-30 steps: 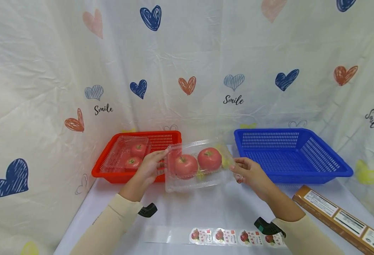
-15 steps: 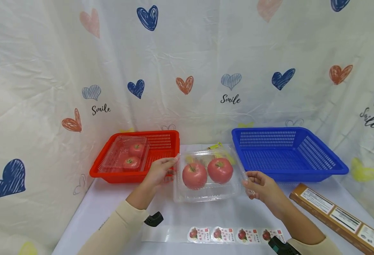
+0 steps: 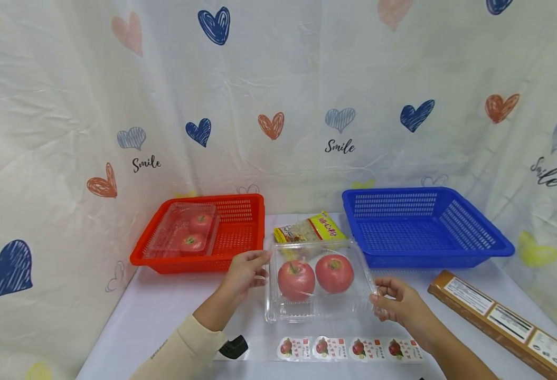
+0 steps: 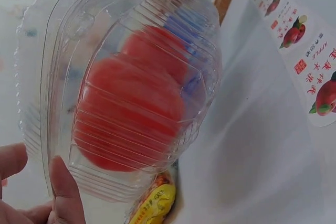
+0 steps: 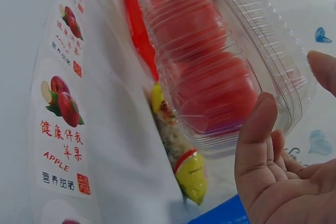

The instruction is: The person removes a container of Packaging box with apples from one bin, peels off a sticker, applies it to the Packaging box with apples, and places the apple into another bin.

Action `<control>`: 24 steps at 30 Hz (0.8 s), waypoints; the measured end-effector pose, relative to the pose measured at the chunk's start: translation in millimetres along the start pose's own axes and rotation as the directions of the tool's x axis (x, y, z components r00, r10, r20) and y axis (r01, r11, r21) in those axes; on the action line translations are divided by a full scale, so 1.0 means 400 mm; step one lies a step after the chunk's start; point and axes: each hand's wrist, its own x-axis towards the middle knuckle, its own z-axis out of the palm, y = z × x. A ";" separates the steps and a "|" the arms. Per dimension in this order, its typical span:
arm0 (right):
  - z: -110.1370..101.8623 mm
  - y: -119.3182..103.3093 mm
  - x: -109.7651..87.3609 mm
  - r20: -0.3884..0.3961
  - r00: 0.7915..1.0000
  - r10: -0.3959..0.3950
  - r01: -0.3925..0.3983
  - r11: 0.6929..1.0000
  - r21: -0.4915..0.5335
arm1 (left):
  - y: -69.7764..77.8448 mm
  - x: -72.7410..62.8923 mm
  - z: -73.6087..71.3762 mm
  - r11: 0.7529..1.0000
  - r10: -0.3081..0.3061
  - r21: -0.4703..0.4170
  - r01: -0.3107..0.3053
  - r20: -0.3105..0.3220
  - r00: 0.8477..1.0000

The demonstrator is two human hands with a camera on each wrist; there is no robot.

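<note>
Holding one clear box (image 3: 323,307), two apples (image 3: 296,281) inside

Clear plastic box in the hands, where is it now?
In the head view, the clear plastic box is lower centre, held between left hand and right hand, in front of the yellow-and-clear packet.
</note>
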 end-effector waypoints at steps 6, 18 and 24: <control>-0.003 0.018 -0.004 0.022 1.000 0.003 -0.003 1.000 -0.004 | -0.025 -0.008 0.007 1.000 -0.007 -0.012 0.007 -0.008 1.000; 0.005 0.068 0.014 0.055 0.998 0.037 -0.038 0.999 0.024 | -0.080 0.012 0.010 0.998 -0.057 -0.019 0.057 -0.020 0.998; 0.008 0.081 0.023 0.046 0.996 0.074 -0.075 0.997 0.014 | -0.107 0.033 0.012 0.997 -0.069 -0.029 0.068 -0.019 0.997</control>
